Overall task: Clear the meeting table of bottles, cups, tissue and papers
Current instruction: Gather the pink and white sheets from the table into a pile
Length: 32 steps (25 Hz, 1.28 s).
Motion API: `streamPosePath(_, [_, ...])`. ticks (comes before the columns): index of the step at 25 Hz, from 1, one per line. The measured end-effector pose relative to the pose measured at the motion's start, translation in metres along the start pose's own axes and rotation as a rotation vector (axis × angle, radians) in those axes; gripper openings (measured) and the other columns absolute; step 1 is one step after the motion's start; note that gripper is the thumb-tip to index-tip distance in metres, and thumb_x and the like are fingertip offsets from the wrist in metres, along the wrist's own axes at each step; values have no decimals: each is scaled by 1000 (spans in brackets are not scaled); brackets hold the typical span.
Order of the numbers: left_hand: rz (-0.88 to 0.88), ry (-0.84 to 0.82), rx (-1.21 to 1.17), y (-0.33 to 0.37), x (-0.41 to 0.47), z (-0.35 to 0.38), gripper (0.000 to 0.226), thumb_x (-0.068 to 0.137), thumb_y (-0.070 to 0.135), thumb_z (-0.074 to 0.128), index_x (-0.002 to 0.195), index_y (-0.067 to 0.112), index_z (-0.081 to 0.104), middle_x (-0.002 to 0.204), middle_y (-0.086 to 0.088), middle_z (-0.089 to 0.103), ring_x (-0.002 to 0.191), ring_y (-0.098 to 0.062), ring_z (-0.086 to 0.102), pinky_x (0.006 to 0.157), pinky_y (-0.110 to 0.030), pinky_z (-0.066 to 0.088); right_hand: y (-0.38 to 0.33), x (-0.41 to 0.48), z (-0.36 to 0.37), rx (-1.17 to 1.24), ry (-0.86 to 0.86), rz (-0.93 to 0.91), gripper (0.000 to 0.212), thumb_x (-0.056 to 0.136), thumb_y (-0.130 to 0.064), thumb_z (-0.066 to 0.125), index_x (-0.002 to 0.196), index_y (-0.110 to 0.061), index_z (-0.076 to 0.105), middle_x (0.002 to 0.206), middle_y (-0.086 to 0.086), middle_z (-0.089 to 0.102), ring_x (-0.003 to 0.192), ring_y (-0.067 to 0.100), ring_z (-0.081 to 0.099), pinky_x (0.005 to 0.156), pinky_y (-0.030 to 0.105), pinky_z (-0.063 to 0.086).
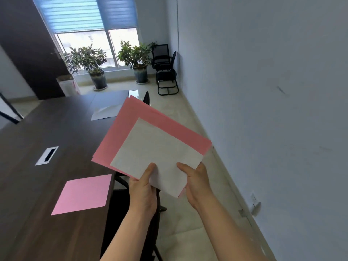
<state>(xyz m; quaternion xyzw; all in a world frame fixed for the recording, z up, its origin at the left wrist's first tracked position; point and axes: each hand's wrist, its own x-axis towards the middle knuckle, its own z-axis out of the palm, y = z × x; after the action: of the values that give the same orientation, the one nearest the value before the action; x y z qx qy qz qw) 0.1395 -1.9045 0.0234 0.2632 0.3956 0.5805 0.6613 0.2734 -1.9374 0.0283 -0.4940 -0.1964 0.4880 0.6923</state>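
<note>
Across the left half of the frame runs a dark wooden meeting table (pixel 47 132), a white-rimmed cable slot (pixel 47 155) set into its top. Lower left, a single pink sheet (pixel 82 194) lies flat near the table's edge; farther up, toward the centre, a white sheet (pixel 105 113) rests on the far end. At centre, a person standing beside the table holds a fanned stack of papers (pixel 150 140) above the table's edge and the floor, pink sheets beneath and a white sheet on top. The left hand (pixel 144 191) pinches the stack's lower edge, thumb pressed on the white sheet. Just to its right, the right hand (pixel 197 182) grips the same edge, thumb on top. Beneath the arms sits a black chair (pixel 120 210). Upper centre, two potted plants (pixel 135 57) stand by the window, black chairs (pixel 165 72) beside them against the pale wall.
</note>
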Motion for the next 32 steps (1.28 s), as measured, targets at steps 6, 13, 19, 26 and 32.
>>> streamPosePath(6, [91,258,38,36,60,-38,14,98,8,71,111,14,69,113,-5,80,114,-30,74,95,-41,59,22,52,27,-37,-112,94,30,92,11,66,107,-14,73,95,-1,83,90,18,79,76,31,61])
streamPosePath(13, [208,500,114,84,132,-110,49,93,16,80,135,3,59,119,-4,73,108,-24,70,102,-45,57,72,102,91,-155,-162,224,27,92,8,69,113,-9,73,106,7,82,103,29,77,91,43,61])
streamPosePath(19, [209,622,237,109,206,-189,31,92,11,80,119,14,67,108,0,72,103,-25,68,82,-33,56,138,145,166,-211,-195,305,30,94,8,69,111,-15,73,108,4,82,102,26,76,92,45,60])
streamPosePath(26, [5,689,673,112,286,-316,35,82,8,82,115,16,73,108,-2,75,97,-24,71,74,-35,58,258,188,249,-452,-128,367,26,90,9,71,106,-10,75,105,11,81,93,27,78,77,39,63])
streamPosePath(32, [-247,707,1054,74,329,-411,11,79,22,75,88,17,77,88,-1,77,82,-28,71,73,-39,59,358,207,267,-662,-55,451,30,87,6,68,102,-19,73,100,3,79,93,24,77,85,45,64])
